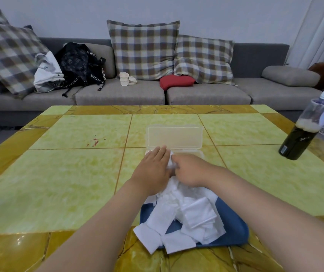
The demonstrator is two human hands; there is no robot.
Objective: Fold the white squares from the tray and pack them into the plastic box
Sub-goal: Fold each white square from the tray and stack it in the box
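Pinching the white square [170,163], the right hand [189,171] touches the flat left hand [153,168] pressing it.

Worktop [69,183], seen from its near edge. The tray [233,222] lies at centre front, with the squares [186,213] heaped in it and spilling over its near-left rim. Directly behind the tray stands the plastic box [196,153], its lid [174,137] hinged back at the far side. The left hand [153,167] and right hand [188,169] meet over the box's near edge, left of its middle. A bottle [302,134] stands at the far right. Behind the worktop runs a sofa [208,95], bearing cushions [143,50] and, to the left, a backpack [78,63].
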